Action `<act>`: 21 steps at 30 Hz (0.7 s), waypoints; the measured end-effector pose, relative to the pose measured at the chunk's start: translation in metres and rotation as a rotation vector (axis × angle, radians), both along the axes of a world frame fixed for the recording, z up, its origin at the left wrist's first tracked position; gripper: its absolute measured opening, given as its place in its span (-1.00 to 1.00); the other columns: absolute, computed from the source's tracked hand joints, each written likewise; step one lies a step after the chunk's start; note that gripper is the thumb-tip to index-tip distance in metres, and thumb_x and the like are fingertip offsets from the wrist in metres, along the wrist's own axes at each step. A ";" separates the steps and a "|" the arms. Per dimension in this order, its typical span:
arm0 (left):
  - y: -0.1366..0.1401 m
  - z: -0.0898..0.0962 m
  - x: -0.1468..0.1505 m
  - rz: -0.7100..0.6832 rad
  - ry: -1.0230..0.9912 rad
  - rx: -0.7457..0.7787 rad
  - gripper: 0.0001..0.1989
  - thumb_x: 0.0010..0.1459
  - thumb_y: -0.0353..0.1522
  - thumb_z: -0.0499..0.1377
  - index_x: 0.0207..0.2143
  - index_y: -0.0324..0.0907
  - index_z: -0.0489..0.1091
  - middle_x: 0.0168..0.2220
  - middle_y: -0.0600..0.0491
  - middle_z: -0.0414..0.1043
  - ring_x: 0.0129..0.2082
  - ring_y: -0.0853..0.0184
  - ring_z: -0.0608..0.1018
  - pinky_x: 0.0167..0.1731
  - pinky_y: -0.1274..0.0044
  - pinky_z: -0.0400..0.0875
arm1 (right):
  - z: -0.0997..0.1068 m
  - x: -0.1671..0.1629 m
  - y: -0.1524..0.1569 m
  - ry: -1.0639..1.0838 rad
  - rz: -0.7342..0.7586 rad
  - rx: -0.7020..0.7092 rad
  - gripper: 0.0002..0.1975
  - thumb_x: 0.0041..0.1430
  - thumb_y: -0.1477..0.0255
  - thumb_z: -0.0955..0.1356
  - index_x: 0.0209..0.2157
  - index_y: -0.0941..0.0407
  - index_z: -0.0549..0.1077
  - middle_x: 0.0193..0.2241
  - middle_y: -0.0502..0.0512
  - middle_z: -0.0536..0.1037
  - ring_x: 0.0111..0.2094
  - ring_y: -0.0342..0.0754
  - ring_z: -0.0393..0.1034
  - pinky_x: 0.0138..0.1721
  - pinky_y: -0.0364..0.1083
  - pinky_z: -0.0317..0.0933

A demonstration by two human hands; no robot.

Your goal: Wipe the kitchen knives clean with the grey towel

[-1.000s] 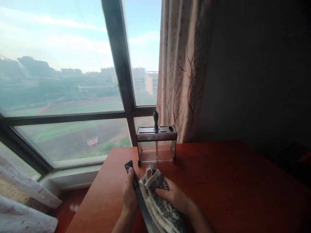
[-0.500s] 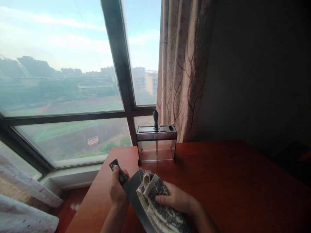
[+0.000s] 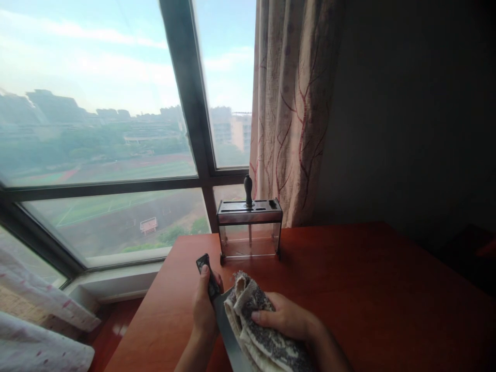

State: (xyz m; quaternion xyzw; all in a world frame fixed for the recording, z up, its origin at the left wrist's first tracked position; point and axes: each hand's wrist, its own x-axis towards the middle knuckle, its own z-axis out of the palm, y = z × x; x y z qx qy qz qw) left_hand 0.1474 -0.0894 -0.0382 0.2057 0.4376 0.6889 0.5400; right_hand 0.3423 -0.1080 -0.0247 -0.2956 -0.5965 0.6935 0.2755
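Observation:
A cleaver (image 3: 228, 330) with a black handle and a broad grey blade is in my left hand (image 3: 205, 307), its handle pointing up and away from me. My left fingers are closed around that handle, thumb on top. My right hand (image 3: 287, 318) grips a folded grey and cream towel (image 3: 256, 320), which lies against the blade and hides much of it. Beyond my hands a knife block (image 3: 250, 213) with a slotted metal top and clear sides stands on the table. One dark-handled tool (image 3: 248, 191) is upright in it, its thin shaft showing through the clear side.
The reddish-brown wooden table (image 3: 368, 289) spreads under my hands and to the right. Behind it are a large window (image 3: 96, 144) with dark frames and a patterned curtain (image 3: 298, 113). A white spotted cloth (image 3: 42, 336) hangs at lower left.
My left hand has moved right with the cleaver, bringing its handle closer to the towel. Less of the blade shows now. My right hand and the towel have shifted slightly right.

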 end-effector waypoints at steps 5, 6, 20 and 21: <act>-0.002 0.001 0.001 -0.036 0.077 0.016 -0.53 0.00 0.01 0.22 -0.63 -0.20 0.31 -0.67 0.18 0.19 -0.67 0.50 0.22 -0.64 0.64 0.17 | 0.002 -0.007 0.000 0.032 -0.041 0.058 -0.54 0.11 0.23 0.40 0.00 0.17 0.47 -0.17 0.09 0.56 -0.14 0.04 0.41 -0.06 -0.04 0.20; -0.002 0.001 0.000 -0.035 0.080 0.019 -0.53 0.00 0.01 0.22 -0.63 -0.20 0.31 -0.67 0.19 0.19 -0.67 0.50 0.22 -0.65 0.64 0.17 | 0.003 -0.007 0.000 0.020 -0.041 0.070 -0.54 0.11 0.23 0.40 0.01 0.16 0.47 -0.16 0.09 0.56 -0.13 0.05 0.40 -0.04 -0.03 0.20; 0.005 0.006 -0.014 0.044 -0.082 -0.045 -0.60 -0.04 -0.06 0.27 -0.61 -0.18 0.30 -0.66 0.18 0.22 -0.67 0.48 0.27 -0.69 0.65 0.17 | 0.001 0.008 -0.003 -0.080 0.101 -0.012 -0.53 0.10 0.16 0.39 -0.03 0.16 0.50 -0.20 0.10 0.56 -0.17 0.05 0.41 -0.11 -0.03 0.24; 0.005 0.006 -0.014 0.048 -0.088 -0.047 -0.60 -0.04 -0.06 0.27 -0.60 -0.18 0.30 -0.66 0.18 0.23 -0.67 0.48 0.27 -0.69 0.65 0.18 | 0.001 0.007 -0.003 -0.070 0.090 0.006 -0.53 0.11 0.17 0.39 -0.02 0.15 0.49 -0.18 0.10 0.56 -0.16 0.05 0.40 -0.10 -0.03 0.24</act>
